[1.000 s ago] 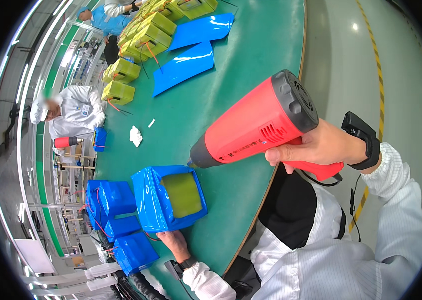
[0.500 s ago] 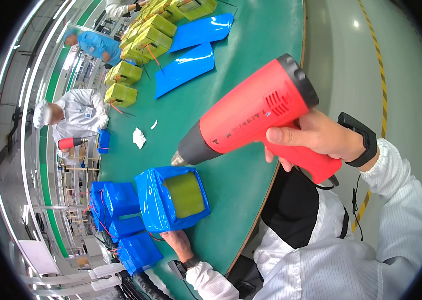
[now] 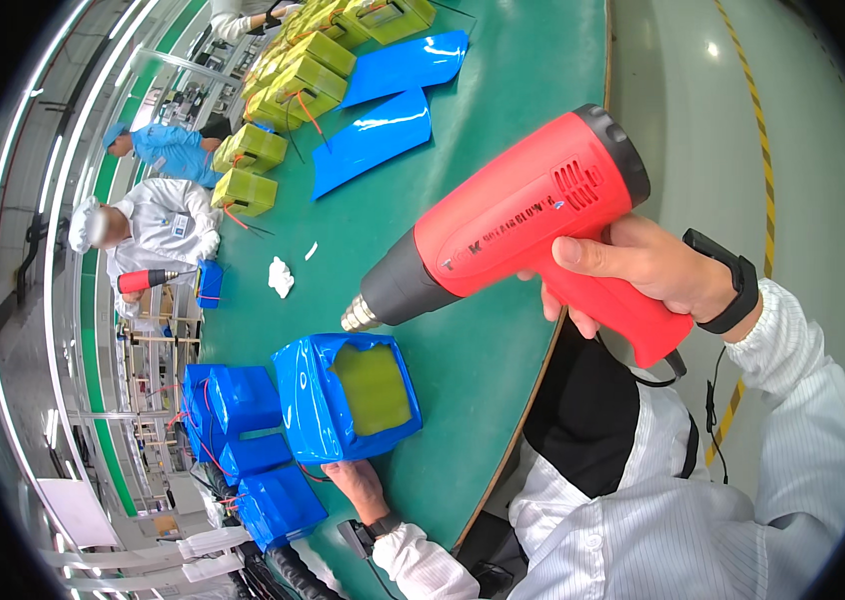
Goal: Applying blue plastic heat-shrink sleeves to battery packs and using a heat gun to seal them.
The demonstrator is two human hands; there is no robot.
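Note:
My right hand (image 3: 648, 265) grips a red heat gun (image 3: 518, 225) by its handle. The gun's metal nozzle (image 3: 361, 314) hangs just over the upper edge of a battery pack wrapped in blue shrink film (image 3: 305, 395), with a small gap between them. On the pack's end facing me, the film leaves an opening with an uneven edge, and the yellow-green end (image 3: 375, 390) shows through. My left hand (image 3: 357, 486) holds this pack from its lower side; the fingertips are hidden behind it.
More blue-wrapped packs (image 3: 243, 398) with red wires stand left of mine. Farther along the green table (image 3: 503, 120) lie blue film sleeves (image 3: 375, 143), yellow-green packs (image 3: 311, 82) and a crumpled white scrap (image 3: 281, 278). Across it, a co-worker in white (image 3: 158, 225) holds another heat gun (image 3: 146, 280).
The heat gun has shifted slightly right and turned a little. The film's upper edge on the pack has drawn back and become wavier. My left hand stays put; a person in blue has moved.

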